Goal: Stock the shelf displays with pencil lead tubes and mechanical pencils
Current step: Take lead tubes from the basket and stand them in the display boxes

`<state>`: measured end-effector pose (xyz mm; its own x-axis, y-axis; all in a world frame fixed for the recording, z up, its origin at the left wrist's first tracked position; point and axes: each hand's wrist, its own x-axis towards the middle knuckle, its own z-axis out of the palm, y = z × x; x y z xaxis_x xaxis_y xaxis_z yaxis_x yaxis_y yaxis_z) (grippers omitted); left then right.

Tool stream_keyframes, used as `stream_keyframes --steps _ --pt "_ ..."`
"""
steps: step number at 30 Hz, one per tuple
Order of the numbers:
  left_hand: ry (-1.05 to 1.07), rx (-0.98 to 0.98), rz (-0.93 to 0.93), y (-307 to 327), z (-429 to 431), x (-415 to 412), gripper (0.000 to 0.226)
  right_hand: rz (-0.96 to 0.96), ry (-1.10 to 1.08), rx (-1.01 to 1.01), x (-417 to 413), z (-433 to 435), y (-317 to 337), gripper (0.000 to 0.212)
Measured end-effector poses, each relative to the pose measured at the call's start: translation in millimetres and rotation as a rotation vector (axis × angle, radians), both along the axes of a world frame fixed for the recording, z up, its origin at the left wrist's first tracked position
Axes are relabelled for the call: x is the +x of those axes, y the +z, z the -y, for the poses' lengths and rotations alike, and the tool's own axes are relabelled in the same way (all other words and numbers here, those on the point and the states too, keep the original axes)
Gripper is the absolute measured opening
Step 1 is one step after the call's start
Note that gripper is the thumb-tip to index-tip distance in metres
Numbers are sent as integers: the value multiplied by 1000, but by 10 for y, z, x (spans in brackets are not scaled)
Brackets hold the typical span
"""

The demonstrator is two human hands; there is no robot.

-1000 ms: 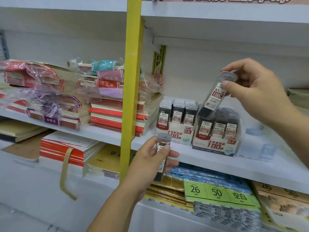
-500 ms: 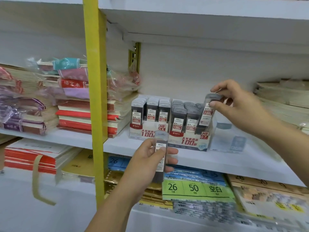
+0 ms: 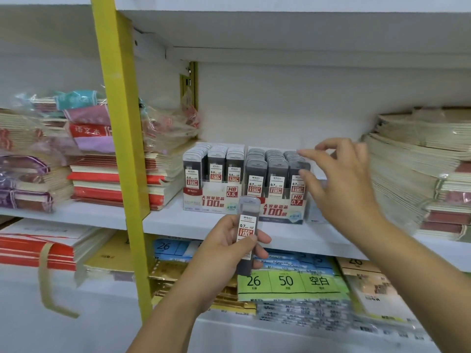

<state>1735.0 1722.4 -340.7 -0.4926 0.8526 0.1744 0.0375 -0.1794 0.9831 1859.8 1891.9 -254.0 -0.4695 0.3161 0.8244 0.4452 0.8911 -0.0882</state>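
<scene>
Left hand (image 3: 228, 250) nearest, clamped on one lead tube (image 3: 248, 234), upright, thumb across the label: reads "0.7", "HB", "100"; the small logo line above is too blurred to read. Under that hand, on the lower shelf, lies a green pack (image 3: 288, 281) printed "26", "50", "空白"; to its left a blue pack (image 3: 165, 247) marked "26". Right hand (image 3: 341, 184) is up and to the right of the left, well apart from it, fingers spread and holding nothing, thumb tip at the front-right tube (image 3: 297, 184) of the 0.7 display box (image 3: 280, 211). That box says "HB 0.7" and "100", tubes standing in rows. Just left of it, the 0.5 display box (image 3: 212, 201) says "HB 0.5", "100". Both sit on the white shelf (image 3: 178, 222). Yellow upright (image 3: 119, 149) left of the left hand cuts across red notebooks (image 3: 112, 184), one reading "语文本". Beyond the right hand to the right, cream notebooks (image 3: 413, 179), blurred.
</scene>
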Motion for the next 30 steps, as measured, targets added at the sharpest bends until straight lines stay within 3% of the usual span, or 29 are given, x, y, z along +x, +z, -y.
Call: stream_keyframes --steps 5,8,10,12,14,17,22,27,29,30 --pt "-68 1 -18 2 -1 59 22 43 651 -742 -40 456 -433 29" --pt "-48 -26 -18 -13 -8 100 19 22 687 -815 -51 441 -469 33" --pt "56 -11 -45 -7 -28 130 16 -106 698 -846 25 375 -388 32" --pt "282 20 -278 -14 -54 114 15 -291 682 -756 149 273 -213 32" --pt "454 12 -624 17 -70 107 27 -413 678 -590 275 156 22 37" --pt "469 -81 -927 -4 -166 96 58 -370 662 -388 343 48 307 34" --pt "439 -118 -984 -142 -271 102 70 -55 407 -157 220 -66 414 30" --pt "449 -60 -970 -184 -270 64 69 60 342 -293 44 -234 334 21" --pt "427 -56 -988 -178 -261 50 69 127 169 -151 -17 -285 274 9" --pt "413 -59 -992 -176 -254 39 68 161 90 -80 -38 -291 237 15"
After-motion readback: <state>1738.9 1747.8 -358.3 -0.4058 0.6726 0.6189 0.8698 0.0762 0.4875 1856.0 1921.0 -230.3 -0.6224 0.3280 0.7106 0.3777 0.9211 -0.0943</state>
